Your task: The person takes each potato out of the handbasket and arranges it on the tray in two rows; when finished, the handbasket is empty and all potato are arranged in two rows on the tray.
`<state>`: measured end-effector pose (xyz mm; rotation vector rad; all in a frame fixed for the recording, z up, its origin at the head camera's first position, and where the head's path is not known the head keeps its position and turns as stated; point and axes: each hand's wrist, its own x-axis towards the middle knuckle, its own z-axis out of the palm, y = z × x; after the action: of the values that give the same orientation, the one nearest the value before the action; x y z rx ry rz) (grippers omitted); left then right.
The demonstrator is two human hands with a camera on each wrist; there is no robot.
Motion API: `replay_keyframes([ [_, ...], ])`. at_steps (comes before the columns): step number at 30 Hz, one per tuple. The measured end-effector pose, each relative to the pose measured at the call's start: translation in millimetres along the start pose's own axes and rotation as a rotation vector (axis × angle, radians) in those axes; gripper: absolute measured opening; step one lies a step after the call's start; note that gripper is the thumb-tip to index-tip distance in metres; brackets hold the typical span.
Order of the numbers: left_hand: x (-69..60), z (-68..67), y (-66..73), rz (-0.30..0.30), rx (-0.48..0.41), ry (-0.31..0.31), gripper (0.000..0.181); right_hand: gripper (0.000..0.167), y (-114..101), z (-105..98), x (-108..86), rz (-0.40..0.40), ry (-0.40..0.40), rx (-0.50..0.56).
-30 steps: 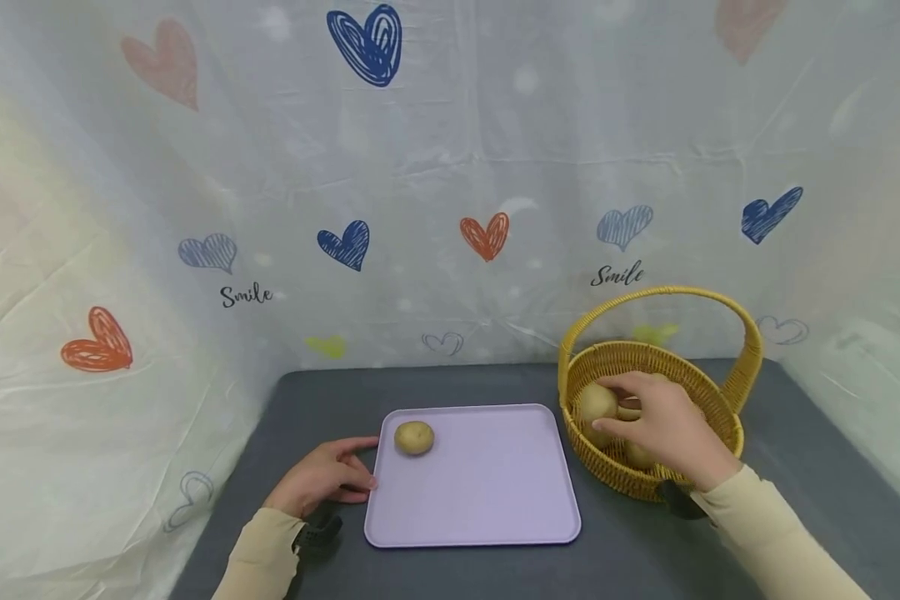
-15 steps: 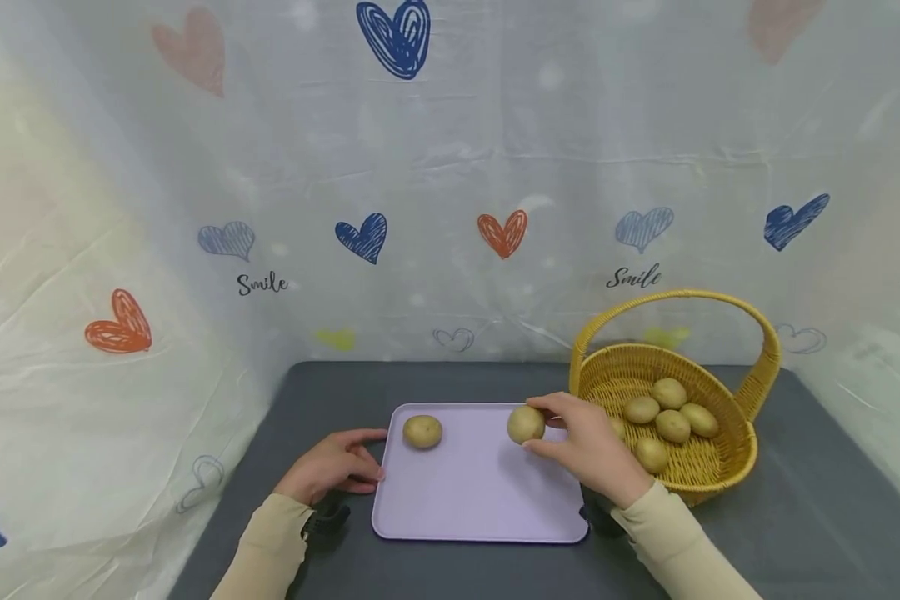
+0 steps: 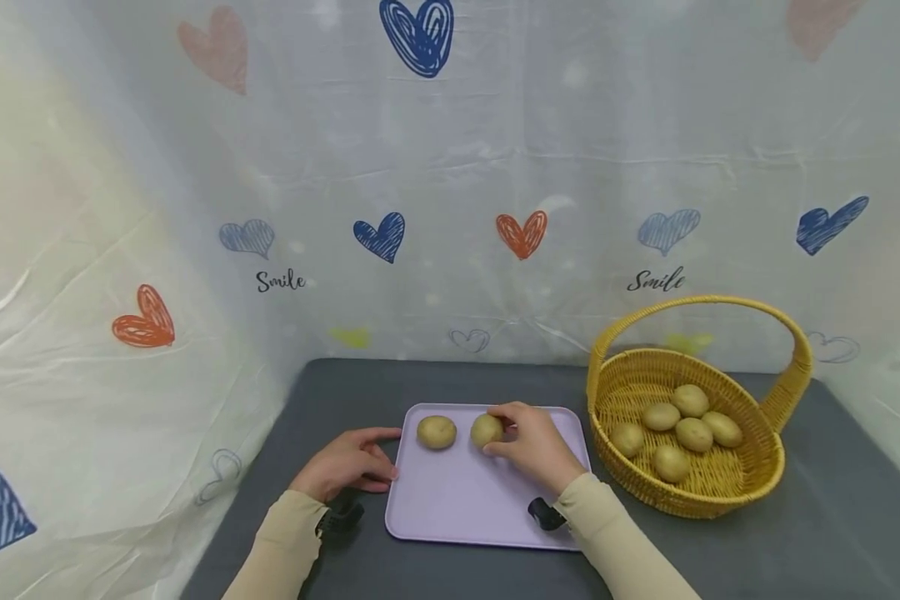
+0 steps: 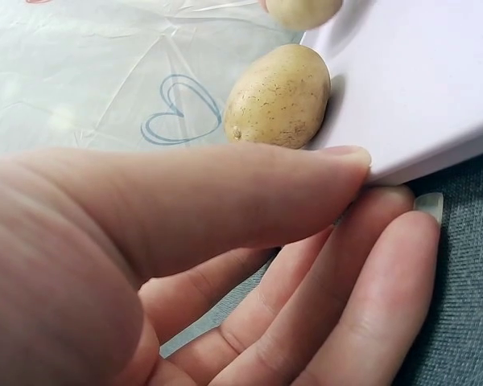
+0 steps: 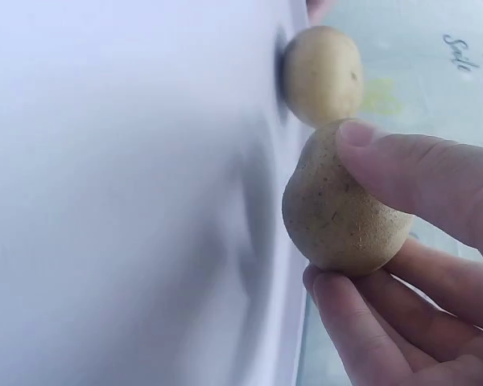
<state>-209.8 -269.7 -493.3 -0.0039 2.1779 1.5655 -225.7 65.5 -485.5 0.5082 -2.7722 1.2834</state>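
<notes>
In the head view, my right hand (image 3: pixel 531 443) pinches a potato (image 3: pixel 486 431) between thumb and fingers over the upper middle of a lilac tray (image 3: pixel 465 500). The right wrist view shows that held potato (image 5: pixel 338 213) with its shadow on the tray, seemingly just off the surface. Another potato (image 3: pixel 437 432) lies near the tray's upper left corner, to the left of the held one. My left hand (image 3: pixel 348 462) rests beside the tray's left edge, its index finger and thumb touching the rim at separate spots. From the left wrist, the thumb (image 4: pixel 306 185) covers part of the tray corner.
A yellow wicker basket (image 3: pixel 690 500) with a tall handle stands right of the tray, several potatoes (image 3: pixel 693 434) inside. Dark grey cloth covers the table (image 3: pixel 435 575). Behind hangs a pale curtain (image 3: pixel 450 183) printed with hearts.
My right hand has lifted a potato out of the basket and carried it left over the tray, near the first potato. The left hand stays at the tray's edge.
</notes>
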Motion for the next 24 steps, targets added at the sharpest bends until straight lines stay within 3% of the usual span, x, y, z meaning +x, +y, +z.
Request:
replay_keyframes([
  [10, 0.6, 3.9, 0.3, -0.001, -0.001, -0.01, 0.083, 0.054, 3, 11, -0.3, 0.002, -0.019, 0.049],
  [24, 3.2, -0.7, 0.7, -0.008, 0.004, 0.0, 0.084, 0.056, 1, 14, 6.2, 0.01, -0.03, 0.075],
])
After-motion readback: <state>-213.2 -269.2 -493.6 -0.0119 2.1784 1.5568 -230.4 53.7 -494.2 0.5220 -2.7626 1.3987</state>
